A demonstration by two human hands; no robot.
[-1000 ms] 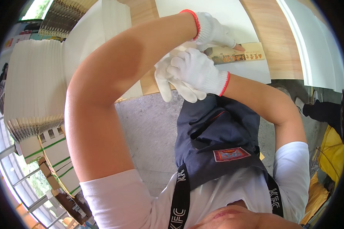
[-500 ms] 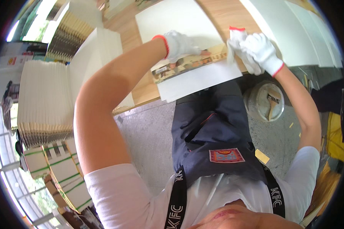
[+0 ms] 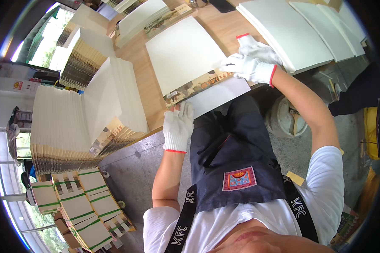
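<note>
A large white sheet (image 3: 183, 52) with a printed brown picture strip (image 3: 198, 84) along its near edge lies on the wooden table. Beneath the strip, a plain white sheet (image 3: 219, 97) sticks out toward me. My left hand (image 3: 178, 122), in a white glove with a red cuff and bare fingertips, is closed at the near left corner of the sheets; its grip is partly hidden. Flat over the strip's right end, my right hand (image 3: 250, 71) has its gloved fingers stretched out. A loose white glove (image 3: 257, 49) lies just beyond it.
Tall stacks of white sheets with printed edges (image 3: 57, 130) stand on the left, with strapped bundles (image 3: 82, 206) lower down. A pile of white sheets (image 3: 285, 33) lies at the right. On the floor is a bucket (image 3: 278, 120) with a brush; a dark phone (image 3: 222, 5) lies at the back.
My left hand has moved off the strip's middle, down to its near left corner. My right hand has shifted left from the loose glove onto the strip's right end.
</note>
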